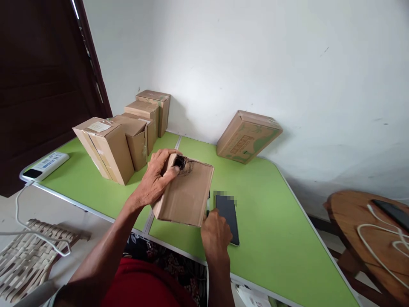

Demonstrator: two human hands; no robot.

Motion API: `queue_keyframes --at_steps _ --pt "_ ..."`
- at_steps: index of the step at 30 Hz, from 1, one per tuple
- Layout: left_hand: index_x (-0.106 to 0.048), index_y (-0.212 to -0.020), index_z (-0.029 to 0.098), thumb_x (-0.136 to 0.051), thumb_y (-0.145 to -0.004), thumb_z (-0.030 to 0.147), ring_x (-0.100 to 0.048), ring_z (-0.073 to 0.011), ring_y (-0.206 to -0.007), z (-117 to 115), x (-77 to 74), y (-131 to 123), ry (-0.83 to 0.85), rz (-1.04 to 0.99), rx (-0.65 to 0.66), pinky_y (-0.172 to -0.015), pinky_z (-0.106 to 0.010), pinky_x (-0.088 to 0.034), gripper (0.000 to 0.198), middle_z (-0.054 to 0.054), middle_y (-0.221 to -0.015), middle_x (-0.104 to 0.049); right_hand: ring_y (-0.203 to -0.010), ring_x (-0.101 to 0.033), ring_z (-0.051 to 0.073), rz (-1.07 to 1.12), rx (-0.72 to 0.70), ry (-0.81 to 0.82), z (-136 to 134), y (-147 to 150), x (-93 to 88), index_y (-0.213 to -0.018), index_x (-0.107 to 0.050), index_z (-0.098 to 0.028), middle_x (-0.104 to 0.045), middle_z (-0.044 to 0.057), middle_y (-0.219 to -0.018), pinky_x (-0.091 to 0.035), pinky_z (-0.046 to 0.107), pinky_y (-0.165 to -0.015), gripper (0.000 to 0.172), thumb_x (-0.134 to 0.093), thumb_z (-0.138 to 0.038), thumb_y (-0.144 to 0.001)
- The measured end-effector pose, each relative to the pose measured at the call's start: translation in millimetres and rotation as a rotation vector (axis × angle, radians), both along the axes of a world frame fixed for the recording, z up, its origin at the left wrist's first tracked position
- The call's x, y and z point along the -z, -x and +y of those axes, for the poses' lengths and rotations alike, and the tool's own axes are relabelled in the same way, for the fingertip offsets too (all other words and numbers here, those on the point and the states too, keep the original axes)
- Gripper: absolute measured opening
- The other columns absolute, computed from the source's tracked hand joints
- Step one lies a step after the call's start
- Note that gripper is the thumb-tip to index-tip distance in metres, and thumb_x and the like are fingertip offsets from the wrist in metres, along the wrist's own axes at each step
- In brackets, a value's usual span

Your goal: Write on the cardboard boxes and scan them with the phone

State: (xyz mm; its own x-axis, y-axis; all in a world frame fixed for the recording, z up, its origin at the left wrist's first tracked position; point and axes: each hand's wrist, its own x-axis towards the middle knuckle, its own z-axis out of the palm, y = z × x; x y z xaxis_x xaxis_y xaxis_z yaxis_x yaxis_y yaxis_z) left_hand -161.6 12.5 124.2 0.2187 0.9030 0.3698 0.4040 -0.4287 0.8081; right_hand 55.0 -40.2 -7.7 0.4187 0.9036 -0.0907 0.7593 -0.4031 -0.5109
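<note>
My left hand (159, 177) grips a brown cardboard box (188, 192), tilted above the green table. Its thumb lies on the box's top face beside a black, hair-like tuft (179, 162), with thin dark strands spreading over the cardboard. At the box's right side my right hand (215, 230) is closed. A thin, partly dark object (208, 205) shows just above its fingers; most of it is hidden, so I cannot tell its kind. Just right of this hand, a dark flat phone-like device (227, 217) lies on the table.
Several cardboard boxes (107, 149) stand in a row at the left of the green table (281, 238). Another printed box (249, 136) leans against the wall. A white power strip (46, 166) sits at the left corner. A round wooden stool (351, 217) holds a white cable.
</note>
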Motion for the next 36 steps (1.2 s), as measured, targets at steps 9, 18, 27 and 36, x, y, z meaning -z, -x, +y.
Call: queue_keyframes --at_steps 9,18,27,36 --pt "-0.06 -0.126 0.025 -0.055 -0.097 0.04 -0.054 -0.031 -0.121 6 7.6 13 0.047 -0.098 0.027 -0.113 -0.052 -0.041 0.033 -0.008 -0.125 -0.063 -0.058 -0.065 0.026 0.304 0.016 -0.25 3 -21 -35.5 -0.07 -0.055 -0.029 -0.062 0.004 -0.058 -0.048 0.037 -0.057 0.027 -0.059 -0.05 -0.087" --pt "-0.062 -0.125 0.025 -0.072 -0.085 0.043 -0.054 -0.0326 -0.123 5 7.1 14 0.118 -0.166 0.049 -0.111 -0.051 -0.045 0.044 -0.007 -0.123 -0.064 -0.069 -0.074 0.018 1.272 -0.262 -0.933 24 54 -132.4 -0.088 -0.069 -0.022 -0.073 -0.001 -0.081 -0.058 0.032 -0.068 0.019 -0.081 -0.037 -0.088" --pt "-0.052 -0.143 0.029 -0.08 -0.079 0.042 -0.051 -0.0357 -0.134 7 16.6 27 0.065 -0.091 0.147 -0.118 -0.055 -0.043 0.071 -0.009 -0.139 -0.055 -0.068 -0.067 0.014 0.969 -0.321 -0.984 28 71 -104.7 -0.094 -0.078 -0.021 -0.074 0.002 -0.089 -0.049 0.027 -0.06 0.014 -0.081 -0.034 -0.094" --pt "-0.051 -0.142 0.027 -0.077 -0.079 0.042 -0.049 -0.0354 -0.133 4 16.2 24 0.078 -0.11 0.136 -0.119 -0.057 -0.042 0.069 -0.01 -0.137 -0.054 -0.061 -0.06 0.011 0.856 -0.393 -0.954 28 69 -106.0 -0.096 -0.079 -0.021 -0.071 -0.001 -0.081 -0.048 0.026 -0.059 0.014 -0.08 -0.035 -0.095"
